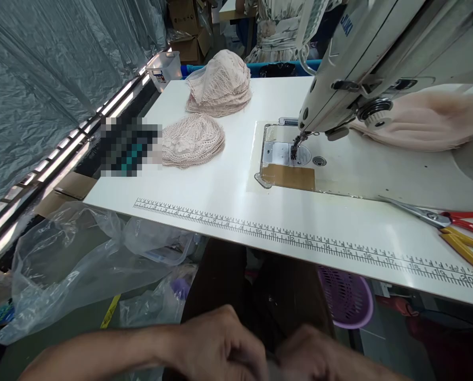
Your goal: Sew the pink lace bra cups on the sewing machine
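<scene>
Low in the view, over my lap, my left hand (223, 346) is closed with its fingers curled in. My right hand (311, 353) is close beside it, also curled and smeared by motion. A pale, blurred bit shows between them at the bottom edge; I cannot make out what it is. Both hands are below the front edge of the white sewing table (220, 185). On the table lie two stacks of beige lace cups, a near stack (192, 140) and a taller far stack (219, 84). The sewing machine (347, 79) stands to the right, its presser foot (294, 151) over the needle plate.
Scissors (438, 218) with red and yellow handles lie at the right. Smooth beige cups (427, 121) rest behind the machine head. A printed ruler (308, 241) runs along the front edge. Below are a purple basket (347, 299) and clear plastic bags (81, 270).
</scene>
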Demonstrator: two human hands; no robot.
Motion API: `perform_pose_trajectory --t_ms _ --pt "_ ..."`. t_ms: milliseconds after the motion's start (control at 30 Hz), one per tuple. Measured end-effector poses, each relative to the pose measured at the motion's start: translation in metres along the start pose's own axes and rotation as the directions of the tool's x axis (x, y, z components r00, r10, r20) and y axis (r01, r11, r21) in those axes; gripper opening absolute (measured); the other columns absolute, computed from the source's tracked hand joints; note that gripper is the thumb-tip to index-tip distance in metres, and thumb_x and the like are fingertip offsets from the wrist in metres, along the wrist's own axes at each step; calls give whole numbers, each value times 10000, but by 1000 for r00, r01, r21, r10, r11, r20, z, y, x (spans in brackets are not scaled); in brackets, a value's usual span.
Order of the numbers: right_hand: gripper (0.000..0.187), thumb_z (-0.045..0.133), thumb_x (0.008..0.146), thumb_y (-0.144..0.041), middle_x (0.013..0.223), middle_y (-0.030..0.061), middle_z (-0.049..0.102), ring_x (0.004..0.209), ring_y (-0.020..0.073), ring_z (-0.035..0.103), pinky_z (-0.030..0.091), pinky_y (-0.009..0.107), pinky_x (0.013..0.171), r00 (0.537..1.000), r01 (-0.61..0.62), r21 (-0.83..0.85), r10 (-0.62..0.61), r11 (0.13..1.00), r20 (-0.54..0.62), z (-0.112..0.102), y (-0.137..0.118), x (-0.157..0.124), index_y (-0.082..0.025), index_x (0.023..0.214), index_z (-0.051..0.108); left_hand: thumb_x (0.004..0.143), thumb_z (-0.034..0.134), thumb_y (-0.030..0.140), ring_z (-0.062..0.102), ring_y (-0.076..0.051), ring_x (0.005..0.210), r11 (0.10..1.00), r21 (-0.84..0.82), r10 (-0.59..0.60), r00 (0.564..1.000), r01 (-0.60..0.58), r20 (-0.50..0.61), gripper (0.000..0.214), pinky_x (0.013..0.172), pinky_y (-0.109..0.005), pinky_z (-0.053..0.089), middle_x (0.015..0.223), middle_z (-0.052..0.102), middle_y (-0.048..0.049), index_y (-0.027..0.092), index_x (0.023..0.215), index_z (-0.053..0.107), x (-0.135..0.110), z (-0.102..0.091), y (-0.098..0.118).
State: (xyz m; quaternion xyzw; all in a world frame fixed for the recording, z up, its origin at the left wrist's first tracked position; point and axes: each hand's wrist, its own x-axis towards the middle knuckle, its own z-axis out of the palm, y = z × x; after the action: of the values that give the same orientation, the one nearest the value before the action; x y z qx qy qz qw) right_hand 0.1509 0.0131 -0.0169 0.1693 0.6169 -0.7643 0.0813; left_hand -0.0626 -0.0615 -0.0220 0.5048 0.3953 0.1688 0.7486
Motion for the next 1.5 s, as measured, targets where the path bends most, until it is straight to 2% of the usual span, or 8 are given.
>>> perform_pose_trajectory --t_ms 100,200,300,500,733,1000,1300,1500 --pt "534 578 817 -635 612 -45 418 554 88 387 283 216 506 999 40 22 -40 999 -12 -19 -9 4 -187 580 410 619 828 455 328 -42 445 988 -96 -128 990 122 -59 343 427 -165 253 461 396 87 141 718 732 13 -17 13" --pt "430 673 794 -517 720 -28 474 649 103 448 326 208 574 994 105 39 -104 994 -37 -28 0 8 -159 616 516 526 856 529 491 -65 525 959 -191 -214 977 210 -1 465 539 -156 408 567 578 51 153 781 754 18 -29 14" --pt "362 713 779 -457 751 -20 501 663 104 458 333 205 579 995 90 75 -86 993 -53 -31 10 9 -141 655 589 538 835 566 625 -119 658 948 -226 -219 975 222 40 509 682 -202 505 710 696 -6 166 845 769 16 -35 13" --pt "391 722 762 -497 714 -19 535 657 111 494 352 210 585 998 57 94 -53 994 -37 -32 10 7 -130 653 644 655 724 649 693 -153 767 978 -124 -161 984 170 81 583 767 -204 535 813 747 -55 158 967 762 13 -40 10" --pt "400 688 786 -529 725 -3 555 682 128 513 380 224 623 996 28 55 -23 998 -92 -31 3 8 -130 758 690 695 693 651 694 -153 766 986 -56 -152 987 155 48 557 750 -196 530 827 749 -51 177 979 763 11 -41 14" --pt "448 597 857 -555 680 -11 501 659 124 453 341 228 599 982 0 -4 0 1000 -190 -28 -5 7 -143 684 621 688 778 496 693 -149 769 991 -50 -126 992 126 2 411 708 -168 512 825 755 -30 198 971 767 5 -44 19" --pt "446 631 821 -571 662 -19 488 639 121 431 317 227 586 979 -33 7 33 999 -202 -21 -3 12 -140 705 638 653 800 496 701 -160 755 980 -105 -171 985 169 -8 421 723 -204 539 783 749 -17 196 947 770 3 -40 13" --pt "455 640 816 -574 650 -16 497 642 124 435 318 232 594 978 -35 30 40 999 -207 -17 2 14 -133 704 652 705 762 500 703 -171 763 987 -39 -155 988 154 -23 410 711 -214 545 790 747 -29 182 965 764 0 -40 6"
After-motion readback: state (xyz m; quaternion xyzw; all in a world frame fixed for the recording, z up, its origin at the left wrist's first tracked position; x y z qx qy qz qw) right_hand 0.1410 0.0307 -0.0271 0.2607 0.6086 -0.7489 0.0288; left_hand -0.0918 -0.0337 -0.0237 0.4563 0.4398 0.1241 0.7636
